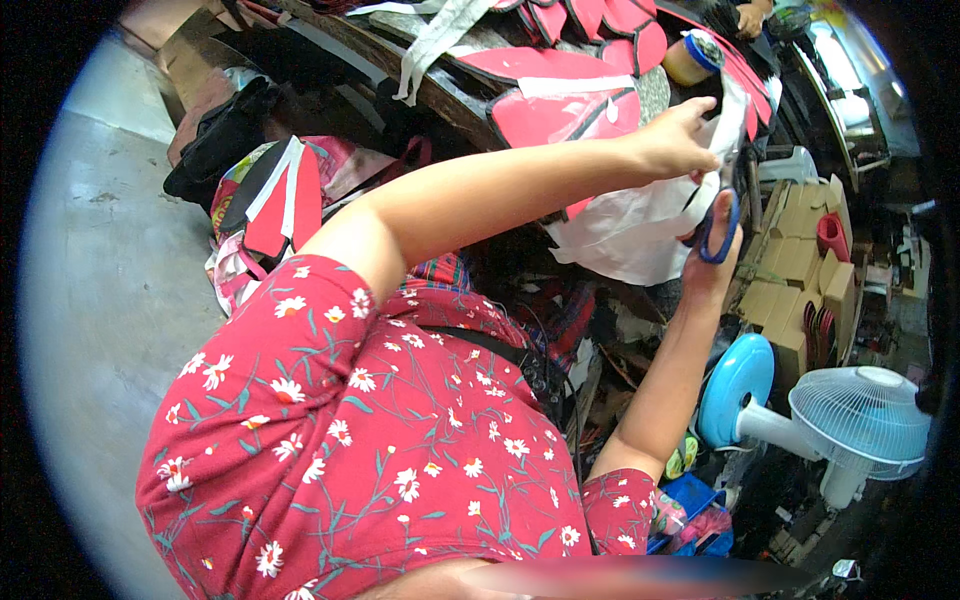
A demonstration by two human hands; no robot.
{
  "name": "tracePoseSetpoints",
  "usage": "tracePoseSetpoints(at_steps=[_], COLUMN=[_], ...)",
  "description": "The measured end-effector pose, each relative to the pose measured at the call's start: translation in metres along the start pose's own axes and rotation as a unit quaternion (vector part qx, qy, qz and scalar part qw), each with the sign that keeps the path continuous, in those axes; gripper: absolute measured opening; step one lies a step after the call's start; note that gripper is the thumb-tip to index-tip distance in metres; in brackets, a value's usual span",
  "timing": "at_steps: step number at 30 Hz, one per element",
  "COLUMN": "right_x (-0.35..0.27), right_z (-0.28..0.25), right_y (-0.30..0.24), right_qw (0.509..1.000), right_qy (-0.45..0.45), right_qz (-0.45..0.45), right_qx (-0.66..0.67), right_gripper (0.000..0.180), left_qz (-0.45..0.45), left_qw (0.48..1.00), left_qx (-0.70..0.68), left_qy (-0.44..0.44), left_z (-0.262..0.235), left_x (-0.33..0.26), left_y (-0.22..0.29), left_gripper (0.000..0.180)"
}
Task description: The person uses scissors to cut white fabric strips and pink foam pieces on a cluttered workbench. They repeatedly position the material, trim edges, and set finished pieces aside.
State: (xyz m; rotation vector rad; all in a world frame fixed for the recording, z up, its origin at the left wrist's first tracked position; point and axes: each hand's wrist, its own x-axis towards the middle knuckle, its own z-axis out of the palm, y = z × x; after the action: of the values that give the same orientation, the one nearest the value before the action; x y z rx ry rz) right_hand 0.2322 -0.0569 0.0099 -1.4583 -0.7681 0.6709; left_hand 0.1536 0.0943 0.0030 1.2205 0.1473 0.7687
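Note:
My left hand (682, 140) reaches across to the white sheet material with fingers stretched apart, next to its cut edge. Below it, my right hand (712, 255) holds scissors (720, 235) with blue handles, the blades pointing up near a white strip (735, 110). The large white sheet (630, 235) hangs off the table edge beneath both hands; whether it is cloth or thin plastic I cannot tell. Pink-red padded pieces with black edging (560, 115) lie beside my left hand, one crossed by a white strip.
A jar with a blue rim (692, 58) stands among the pink-red pieces on the table. Another person's hand (752, 18) shows at the far edge. Cardboard boxes (790, 265) and a blue-and-white electric fan (860, 420) stand at right. More pieces lie on a bundle (275, 205) at left.

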Motion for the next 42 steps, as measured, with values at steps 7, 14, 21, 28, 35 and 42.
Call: tracePoseSetpoints(at_steps=[7, 14, 21, 28, 35, 42], right_x=[0.05, 0.009, -0.079, -0.113, -0.112, -0.137], right_z=[0.005, 0.001, -0.004, 0.011, 0.011, 0.03], right_y=[0.018, 0.024, -0.003, -0.029, -0.032, 0.005], right_qw=[0.995, 1.0, 0.985, 0.962, 0.95, 0.914], right_qy=[0.08, 0.006, -0.163, -0.221, -0.25, -0.312], right_qz=[0.046, 0.008, 0.059, 0.066, 0.123, 0.214], right_qx=[0.045, -0.001, -0.009, -0.148, -0.138, -0.149], right_gripper=[0.046, 0.054, 0.071, 0.051, 0.036, 0.016], left_qz=[-0.07, -0.129, -0.126, -0.178, -0.228, -0.262], left_qw=[0.99, 0.967, 0.976, 0.975, 0.961, 0.949], left_qx=[0.124, -0.218, -0.161, -0.049, -0.02, 0.008], left_qy=[0.008, -0.026, -0.075, -0.125, -0.156, -0.176], left_z=[-0.018, -0.032, -0.066, -0.078, -0.095, -0.123], left_x=[0.037, -0.035, -0.109, -0.147, -0.164, -0.196], left_y=[-0.004, 0.036, 0.095, 0.117, 0.129, 0.138], left_gripper=[0.039, 0.046, 0.054, 0.064, 0.066, 0.07])
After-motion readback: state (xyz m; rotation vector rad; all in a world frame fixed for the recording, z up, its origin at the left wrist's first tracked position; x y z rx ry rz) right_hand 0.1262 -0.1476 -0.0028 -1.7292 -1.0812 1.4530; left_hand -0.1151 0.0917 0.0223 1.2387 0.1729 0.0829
